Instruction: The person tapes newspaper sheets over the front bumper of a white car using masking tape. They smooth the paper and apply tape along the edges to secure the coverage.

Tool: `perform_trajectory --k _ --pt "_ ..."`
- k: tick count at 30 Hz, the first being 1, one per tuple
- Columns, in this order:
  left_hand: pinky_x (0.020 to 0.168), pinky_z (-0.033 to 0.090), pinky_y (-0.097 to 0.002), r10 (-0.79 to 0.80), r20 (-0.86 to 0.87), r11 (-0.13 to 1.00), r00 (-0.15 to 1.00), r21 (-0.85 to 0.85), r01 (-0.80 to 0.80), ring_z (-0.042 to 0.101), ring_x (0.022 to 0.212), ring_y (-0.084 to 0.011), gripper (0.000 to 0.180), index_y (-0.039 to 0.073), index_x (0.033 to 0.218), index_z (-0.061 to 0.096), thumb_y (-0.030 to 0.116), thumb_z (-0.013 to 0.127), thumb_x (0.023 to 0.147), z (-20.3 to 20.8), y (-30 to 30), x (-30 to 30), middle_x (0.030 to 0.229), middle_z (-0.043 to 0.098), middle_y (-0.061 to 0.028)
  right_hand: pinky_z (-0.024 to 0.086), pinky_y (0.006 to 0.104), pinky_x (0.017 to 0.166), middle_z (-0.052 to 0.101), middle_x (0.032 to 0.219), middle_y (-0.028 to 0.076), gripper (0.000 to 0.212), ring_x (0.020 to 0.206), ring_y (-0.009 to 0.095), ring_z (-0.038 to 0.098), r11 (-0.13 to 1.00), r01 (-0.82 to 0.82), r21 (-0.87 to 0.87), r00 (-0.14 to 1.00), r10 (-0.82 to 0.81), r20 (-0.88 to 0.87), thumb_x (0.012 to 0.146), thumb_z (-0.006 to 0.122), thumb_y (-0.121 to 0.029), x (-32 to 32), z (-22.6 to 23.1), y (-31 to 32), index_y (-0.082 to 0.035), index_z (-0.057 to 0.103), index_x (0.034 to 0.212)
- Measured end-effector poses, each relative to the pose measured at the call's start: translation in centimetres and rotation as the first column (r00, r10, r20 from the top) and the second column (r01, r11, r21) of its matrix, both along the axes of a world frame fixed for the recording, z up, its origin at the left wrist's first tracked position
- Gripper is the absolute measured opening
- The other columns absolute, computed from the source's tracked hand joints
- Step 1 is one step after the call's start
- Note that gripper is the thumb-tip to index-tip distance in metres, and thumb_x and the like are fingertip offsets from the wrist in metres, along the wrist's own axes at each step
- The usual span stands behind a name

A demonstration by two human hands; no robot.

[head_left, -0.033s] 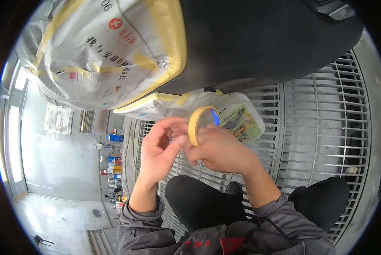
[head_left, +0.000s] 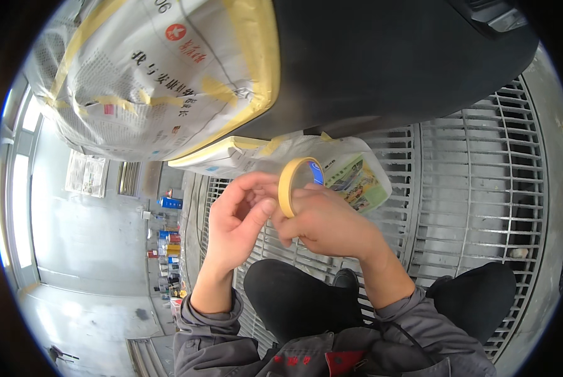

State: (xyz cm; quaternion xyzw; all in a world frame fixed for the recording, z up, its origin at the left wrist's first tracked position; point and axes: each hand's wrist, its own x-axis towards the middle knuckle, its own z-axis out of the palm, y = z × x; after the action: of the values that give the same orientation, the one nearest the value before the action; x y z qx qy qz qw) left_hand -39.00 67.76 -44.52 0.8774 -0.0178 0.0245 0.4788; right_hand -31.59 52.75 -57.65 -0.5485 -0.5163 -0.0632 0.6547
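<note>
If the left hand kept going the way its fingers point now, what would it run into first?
The left hand points its fingers right, toward the yellow tape roll held by the right hand. The roll comes first; the thumb already looks against it, though depth is unclear.

Up top, newspaper [head_left: 149, 75] is wrapping a dark car panel [head_left: 382, 63], yellow tape strips [head_left: 256, 56] running along its edge. Below, a metal floor grating [head_left: 482, 188] is stretching right, and spray cans [head_left: 167, 248] are lining the wall at left.

Yellow tape roll [head_left: 292, 186]; white newspaper [head_left: 149, 81] with black print and yellow tape strips; dark glossy car panel [head_left: 382, 63]; grey metal floor grating [head_left: 482, 188]; grey sleeves [head_left: 218, 333].
</note>
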Motion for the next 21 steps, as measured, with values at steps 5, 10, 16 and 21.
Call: perform_trajectory --k 5,10,16,21 --pt "0.098 0.056 -0.0308 0.032 0.052 0.993 0.998 0.109 -0.037 0.071 0.111 -0.0158 0.032 -0.002 0.135 0.066 -0.002 0.066 0.103 -0.3 0.0 -0.4 0.115 0.074 -0.0077 0.052 0.0411 0.076 0.07 0.094 -0.001 0.014 0.095 0.025 0.069 0.977 -0.192 0.094 0.981 0.194 -0.013 0.075 0.071 0.002 -0.3 0.3 -0.1 -0.011 0.073 0.075" --pt "0.089 0.058 -0.0292 0.072 0.14 0.969 0.987 0.224 -0.103 0.075 0.099 -0.016 0.022 0.0 0.122 0.074 -0.002 0.067 0.102 -1.6 0.2 -0.2 0.111 0.076 -0.0083 0.052 0.0363 0.076 0.07 0.095 0.0 0.021 0.092 0.023 0.069 0.875 -0.434 0.213 0.894 0.448 -0.018 0.073 0.071 0.007 -0.7 0.5 0.1 -0.012 0.077 0.079" --pt "0.088 0.058 -0.0277 0.228 0.127 0.969 0.965 0.065 -0.238 0.073 0.095 -0.0131 0.021 -0.003 0.127 0.07 0.004 0.064 0.108 -2.9 0.8 -0.5 0.106 0.079 -0.0067 0.051 0.0374 0.076 0.071 0.094 -0.001 0.021 0.09 0.024 0.069 0.883 -0.433 0.183 0.896 0.443 -0.018 0.072 0.07 0.008 -1.2 1.1 0.0 -0.011 0.075 0.079" --pt "0.095 0.055 -0.0285 0.205 0.105 0.977 0.973 0.035 -0.21 0.071 0.106 -0.0125 0.024 -0.002 0.131 0.069 0.003 0.06 0.109 -2.1 0.4 -0.9 0.116 0.077 -0.0095 0.052 0.0405 0.079 0.07 0.092 0.002 0.019 0.09 0.027 0.069 0.959 -0.275 0.073 0.96 0.278 -0.035 0.071 0.071 0.007 -1.2 0.4 0.5 -0.011 0.074 0.078"
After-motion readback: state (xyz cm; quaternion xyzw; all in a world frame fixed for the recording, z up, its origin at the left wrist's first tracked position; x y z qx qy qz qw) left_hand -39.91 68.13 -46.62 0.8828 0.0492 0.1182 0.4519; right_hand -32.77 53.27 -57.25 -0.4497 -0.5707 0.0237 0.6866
